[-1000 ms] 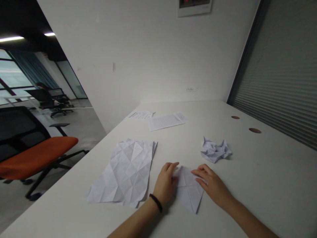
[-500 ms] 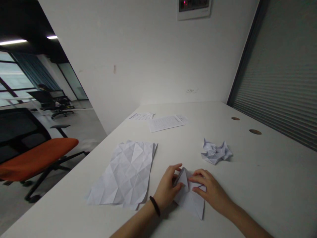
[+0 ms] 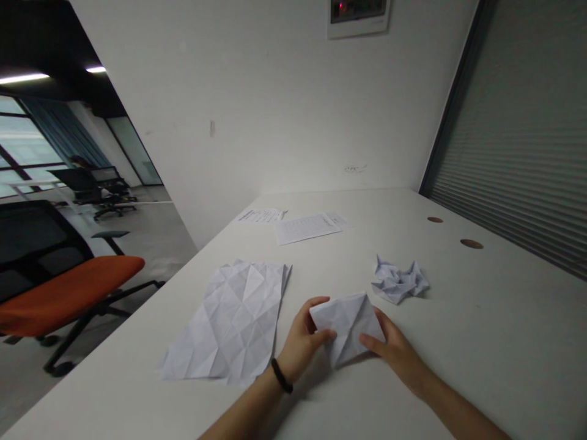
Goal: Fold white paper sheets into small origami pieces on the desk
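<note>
A folded piece of white paper [image 3: 353, 324] is held between my two hands, tilted a little off the table. My left hand [image 3: 305, 336] grips its left side, thumb on the near face and fingers behind. On the opposite side, my right hand [image 3: 394, 348] pinches the paper the same way, its fingers mostly hidden behind it. Diagonal creases cross the face turned to me. To the left lies a stack of creased white sheets [image 3: 238, 318]. A folded paper piece with pointed corners [image 3: 398, 281] rests beyond my right hand.
Printed sheets [image 3: 312, 228] lie farther back on the white table [image 3: 458, 342], near the wall [image 3: 298, 91]. Two round holes, one of them the nearer cable hole [image 3: 471, 244], are at the right. An orange office chair [image 3: 92, 284] stands left of the table.
The folded paper has been lifted and turned, so a different, flatter face shows. Both hands have shifted from its upper folds to its left and right sides.
</note>
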`<state>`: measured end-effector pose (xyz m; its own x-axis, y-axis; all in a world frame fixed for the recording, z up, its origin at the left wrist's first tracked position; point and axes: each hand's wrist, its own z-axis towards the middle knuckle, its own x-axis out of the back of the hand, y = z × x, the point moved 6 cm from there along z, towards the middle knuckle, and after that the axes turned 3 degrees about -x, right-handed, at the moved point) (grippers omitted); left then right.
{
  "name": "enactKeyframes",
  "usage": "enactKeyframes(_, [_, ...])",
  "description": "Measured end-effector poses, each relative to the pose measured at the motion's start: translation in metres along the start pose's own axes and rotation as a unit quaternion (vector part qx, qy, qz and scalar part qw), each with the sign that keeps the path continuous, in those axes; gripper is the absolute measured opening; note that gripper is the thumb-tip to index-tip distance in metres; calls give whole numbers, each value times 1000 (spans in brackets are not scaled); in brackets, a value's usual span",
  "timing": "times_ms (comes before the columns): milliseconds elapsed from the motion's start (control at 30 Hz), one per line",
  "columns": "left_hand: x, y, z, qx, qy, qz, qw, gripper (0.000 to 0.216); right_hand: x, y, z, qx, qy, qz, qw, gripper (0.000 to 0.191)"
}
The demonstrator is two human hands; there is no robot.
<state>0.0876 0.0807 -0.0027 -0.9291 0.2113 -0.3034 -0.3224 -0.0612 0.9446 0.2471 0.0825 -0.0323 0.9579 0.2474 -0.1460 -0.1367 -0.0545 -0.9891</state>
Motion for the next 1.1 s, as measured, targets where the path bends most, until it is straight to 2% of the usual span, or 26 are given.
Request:
enactKeyframes(67, [-1,-1,-1,-7,3,-24,1000,33,-5,1,-2,-32,-14,12,999,55])
enactKeyframes(167, [-1,-5,-1,9,9,-28,1000,28,-5,-1,-5,-51,10,-15,999,38])
enactKeyframes(233, [2,-5,0,7,33,-21,999,29,-3,-6,-5,-31,31,-8,999,33])
enactKeyframes(333, [4,-2,1,-3,58,-27,998,28,-6,-9,-3,12,18,21,1000,35])
enactKeyframes(433, [-3,-6,0,17,24,-47,998,29,-16,-4,-4,19,-14,-42,999,35])
enactKeyframes(533, [-11,-14,-1,41,-49,-12,998,30,-14,-8,-8,54,39,-140,988,31])
enactKeyframes(600, [-10,-16,-1,38,-70,37,996,33,-9,-20,-11,113,58,-215,968,24])
enactKeyframes(633, [-6,-15,0,28,-63,57,996,38,-8,-29,-12,157,47,-259,952,21])
enactKeyframes(700, [6,-7,2,-9,-28,88,996,49,-4,-46,-17,260,14,-330,907,21])
enactKeyframes(767, [16,9,3,-78,-15,148,986,57,8,-59,-19,323,50,-401,856,20])
enactKeyframes(833, [16,28,1,-156,-66,256,952,61,17,-63,-19,338,74,-455,820,20])
enactKeyframes(933, [2,39,-8,-222,-200,401,866,69,15,-53,-13,281,29,-536,796,21])
enactKeyframes(1033, [-12,29,-16,-230,-287,502,783,65,6,-39,-9,218,-13,-572,791,22])
enactKeyframes(1100, [-19,19,-19,-223,-307,536,754,58,1,-36,-9,201,-23,-568,798,24])
